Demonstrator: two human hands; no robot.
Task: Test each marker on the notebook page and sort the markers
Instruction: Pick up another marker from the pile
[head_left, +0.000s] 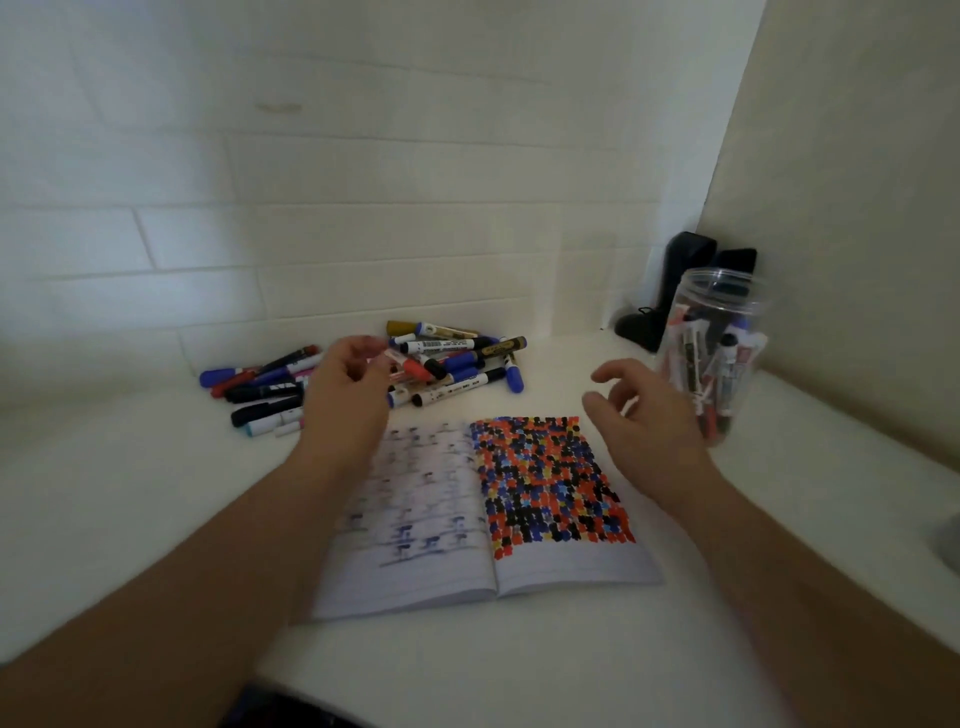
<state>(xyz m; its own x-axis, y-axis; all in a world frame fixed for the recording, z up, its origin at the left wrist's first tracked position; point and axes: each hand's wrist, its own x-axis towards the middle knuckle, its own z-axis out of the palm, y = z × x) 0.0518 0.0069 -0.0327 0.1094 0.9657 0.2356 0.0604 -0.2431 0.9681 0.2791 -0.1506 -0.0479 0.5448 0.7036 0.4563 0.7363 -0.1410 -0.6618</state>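
Head view: left grip (347, 382) pinches a red marker (408, 365) over the pile (457, 358); right grip (641, 415) loosely open, empty.

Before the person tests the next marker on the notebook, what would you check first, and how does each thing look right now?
1. Marker in hand: left hand holds a red-capped marker at the pile. Ok.
2. Cap off: seems still on. Not ok.
3. Right hand free: open, holding nothing. Ok.
4. Notebook open flat: ok.
5. Room on the right page: only a bare strip at the bottom. Ok, barely.
6. Jar open-topped for sorting: cannot tell.
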